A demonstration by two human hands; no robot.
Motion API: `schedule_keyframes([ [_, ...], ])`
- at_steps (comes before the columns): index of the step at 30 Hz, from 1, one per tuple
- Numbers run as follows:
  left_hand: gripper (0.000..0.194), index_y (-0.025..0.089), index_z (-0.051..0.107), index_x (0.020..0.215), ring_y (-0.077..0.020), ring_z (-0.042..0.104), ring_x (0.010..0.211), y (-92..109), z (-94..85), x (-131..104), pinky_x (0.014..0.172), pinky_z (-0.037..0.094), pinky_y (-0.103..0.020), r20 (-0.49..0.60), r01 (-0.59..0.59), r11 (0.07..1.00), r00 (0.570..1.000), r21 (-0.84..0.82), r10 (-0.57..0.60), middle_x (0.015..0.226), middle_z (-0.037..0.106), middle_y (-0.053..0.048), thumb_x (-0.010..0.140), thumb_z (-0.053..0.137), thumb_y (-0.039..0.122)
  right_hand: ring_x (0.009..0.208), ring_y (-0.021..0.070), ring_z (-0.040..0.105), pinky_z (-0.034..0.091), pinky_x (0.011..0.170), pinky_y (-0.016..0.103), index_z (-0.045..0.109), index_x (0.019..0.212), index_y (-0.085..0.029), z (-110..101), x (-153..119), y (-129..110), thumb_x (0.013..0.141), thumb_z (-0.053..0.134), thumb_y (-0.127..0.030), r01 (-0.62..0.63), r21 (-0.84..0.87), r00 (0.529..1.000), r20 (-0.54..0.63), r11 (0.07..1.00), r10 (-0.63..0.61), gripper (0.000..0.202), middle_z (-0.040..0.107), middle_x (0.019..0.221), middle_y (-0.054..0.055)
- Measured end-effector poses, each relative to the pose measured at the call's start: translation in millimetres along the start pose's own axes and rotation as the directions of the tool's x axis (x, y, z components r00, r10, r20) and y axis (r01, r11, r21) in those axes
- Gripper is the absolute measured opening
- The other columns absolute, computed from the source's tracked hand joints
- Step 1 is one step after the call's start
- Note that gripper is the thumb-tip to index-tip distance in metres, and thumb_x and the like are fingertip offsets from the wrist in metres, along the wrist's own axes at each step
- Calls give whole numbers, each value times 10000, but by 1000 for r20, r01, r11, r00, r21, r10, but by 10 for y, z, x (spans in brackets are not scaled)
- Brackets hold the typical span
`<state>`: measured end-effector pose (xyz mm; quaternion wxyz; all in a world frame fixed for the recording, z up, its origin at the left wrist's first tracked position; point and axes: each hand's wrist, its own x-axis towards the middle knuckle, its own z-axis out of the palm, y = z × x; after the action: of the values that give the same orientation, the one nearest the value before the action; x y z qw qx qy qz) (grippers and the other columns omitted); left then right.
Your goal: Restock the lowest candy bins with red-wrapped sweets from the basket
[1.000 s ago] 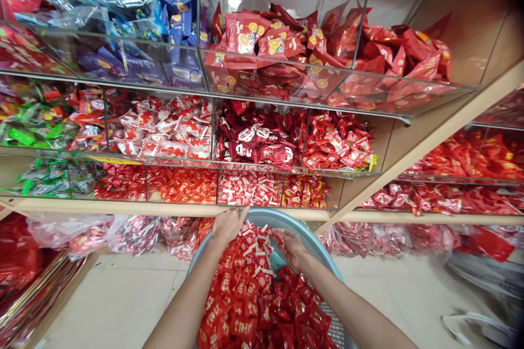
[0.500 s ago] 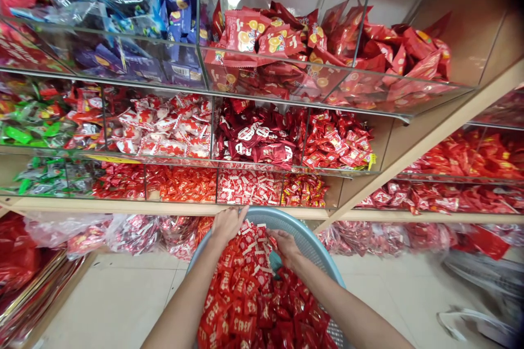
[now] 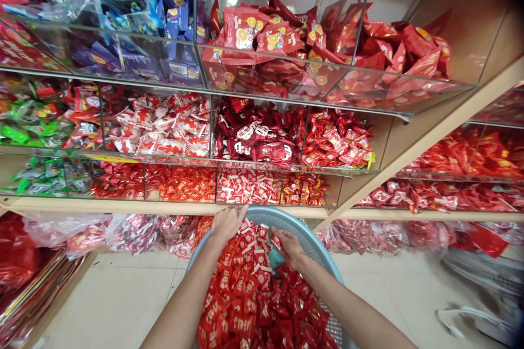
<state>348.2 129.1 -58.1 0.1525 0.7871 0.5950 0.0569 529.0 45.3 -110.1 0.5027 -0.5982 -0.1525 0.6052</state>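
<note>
The right hand [image 3: 290, 245] has its fingers drawn narrow around a small red-and-white packet [image 3: 276, 240], while the left hand [image 3: 227, 224] lies over the far rim of the blue basket [image 3: 301, 228], its exact grip impossible to tell. Inside, loose red-and-white packets [image 3: 248, 240] meet gold-lettered red packets [image 3: 225, 302] and darker red packets [image 3: 295, 308] — a light pinch and small, low movements should stop the heaps sliding together, with the rim best steadied by the left palm. Beyond stands the wooden shelf [image 3: 123, 206], its clear bins full of wrapped sweets [image 3: 248, 186].
</note>
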Motion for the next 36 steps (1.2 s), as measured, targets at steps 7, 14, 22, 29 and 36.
schedule_keyframes([
  [7,735,155,597,877,-193,618,719,24,-29,-14,644,428,-292,15,16,1000,1000,14,-17,769,657,-97,824,9,594,395,67,433,377,391,190,527,574,-182,10,20,18,584,714,-367,-9,24,1000,1,1000,9,263,545,511,-38],
  [14,767,159,594,885,-200,609,712,15,-13,-9,644,422,-310,22,22,1000,1000,3,-22,774,653,-101,809,-24,606,419,70,457,414,429,193,485,586,-188,35,132,65,545,723,-423,35,32,997,-65,999,-33,337,550,531,-40],
  [22,775,162,601,927,-224,610,810,3,-2,7,719,416,-330,25,22,999,999,40,-23,853,655,-124,804,-17,614,493,130,548,445,483,229,523,616,-157,193,231,157,609,603,-585,295,-174,953,-12,940,-301,435,573,530,-10],
  [29,764,153,602,896,-212,618,748,3,10,7,667,427,-317,17,20,999,1000,26,-20,802,659,-117,811,-7,607,738,178,585,458,695,253,633,726,-150,82,219,223,624,624,-509,401,-335,886,-95,853,-454,373,648,746,52],
  [36,725,157,597,892,-209,621,794,19,-15,-4,715,425,-315,16,24,999,1000,41,-25,837,665,-115,826,20,591,1155,223,438,359,932,283,611,1037,-189,175,40,400,659,572,-560,237,-309,964,-39,921,-262,531,582,1143,59],
])
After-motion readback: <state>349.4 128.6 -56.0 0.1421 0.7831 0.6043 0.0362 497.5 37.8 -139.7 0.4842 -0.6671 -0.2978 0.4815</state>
